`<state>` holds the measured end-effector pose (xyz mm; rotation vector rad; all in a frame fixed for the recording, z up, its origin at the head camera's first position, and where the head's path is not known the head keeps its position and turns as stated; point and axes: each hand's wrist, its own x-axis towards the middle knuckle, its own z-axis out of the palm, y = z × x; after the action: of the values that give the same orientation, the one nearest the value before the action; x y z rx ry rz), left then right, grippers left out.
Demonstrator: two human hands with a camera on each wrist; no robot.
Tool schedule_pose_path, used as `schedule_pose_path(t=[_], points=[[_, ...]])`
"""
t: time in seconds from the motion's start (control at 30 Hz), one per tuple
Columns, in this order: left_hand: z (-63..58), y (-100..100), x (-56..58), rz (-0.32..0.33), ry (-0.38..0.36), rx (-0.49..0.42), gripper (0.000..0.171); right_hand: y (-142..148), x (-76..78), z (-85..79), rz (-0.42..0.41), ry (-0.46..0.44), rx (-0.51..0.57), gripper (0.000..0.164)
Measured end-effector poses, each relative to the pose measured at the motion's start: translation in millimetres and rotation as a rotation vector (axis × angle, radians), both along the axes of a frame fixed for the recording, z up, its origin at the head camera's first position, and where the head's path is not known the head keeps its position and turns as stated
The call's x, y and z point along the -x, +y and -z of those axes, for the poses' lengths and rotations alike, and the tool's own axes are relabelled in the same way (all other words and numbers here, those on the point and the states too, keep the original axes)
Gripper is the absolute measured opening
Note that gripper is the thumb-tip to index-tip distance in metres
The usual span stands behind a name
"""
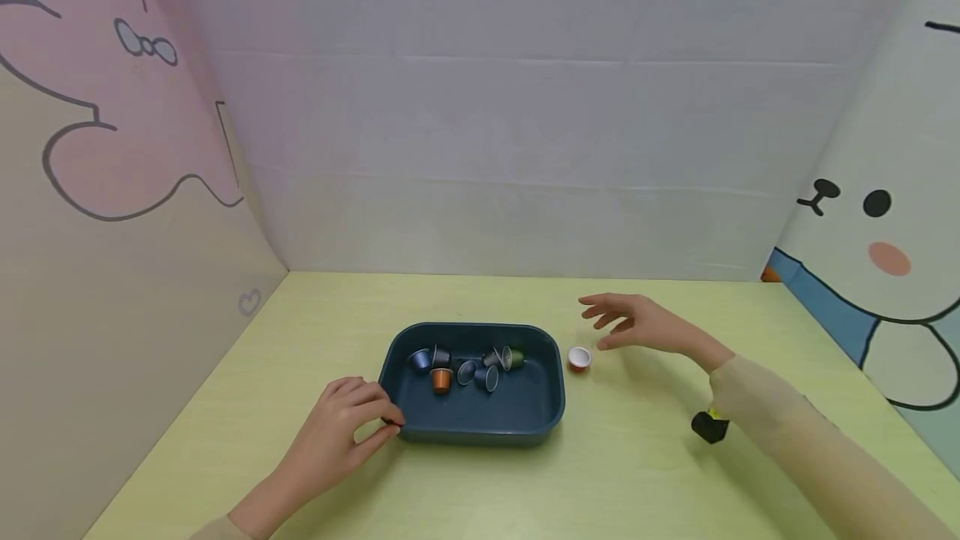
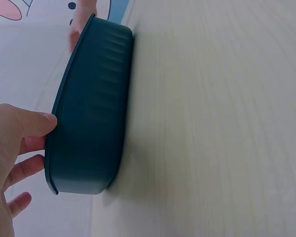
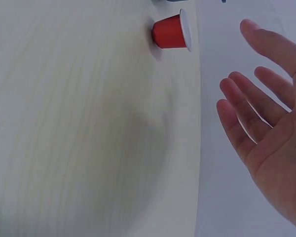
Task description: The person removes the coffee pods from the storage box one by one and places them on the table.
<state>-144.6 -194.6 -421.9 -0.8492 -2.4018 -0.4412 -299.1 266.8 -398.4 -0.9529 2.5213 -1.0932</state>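
Note:
A dark blue rectangular tray (image 1: 480, 432) stands on the table with several coffee capsules in it, among them an orange one (image 1: 441, 380) and a green one (image 1: 513, 357). My left hand (image 1: 348, 423) pinches the tray's front left corner; in the left wrist view the thumb (image 2: 42, 123) lies on the rim. Just right of the tray a red coffee capsule (image 3: 170, 33) stands upright on the table, its pale rim facing up. My right hand (image 1: 633, 323) hovers beside this capsule, fingers spread and holding nothing.
A small black object with a yellow patch (image 1: 709, 427) lies on the table (image 1: 615, 473) close to the right sleeve (image 1: 787, 423). A pale wall (image 1: 510, 148) rises behind the table, and panels with cartoon animals stand on the left and right.

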Motion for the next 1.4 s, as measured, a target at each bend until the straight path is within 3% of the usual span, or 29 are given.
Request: schedule_pose_path(t=[0.5, 1.13, 1.4], points=[[1.5, 1.2, 0.4, 0.01, -0.002, -0.006, 0.028, -18.3, 7.9, -33.2, -0.027, 0.002, 0.006, 0.068], [0.5, 1.7, 1.0, 0.021, 0.006, -0.012, 0.027, -65.8, 17.3, -62.6, -0.166, 0.008, -0.136, 0.064], [-0.7, 0.8, -0.3, 0.007, -0.008, -0.01, 0.028, -85.9, 16.7, -73.9, -0.23, 0.001, -0.246, 0.06]])
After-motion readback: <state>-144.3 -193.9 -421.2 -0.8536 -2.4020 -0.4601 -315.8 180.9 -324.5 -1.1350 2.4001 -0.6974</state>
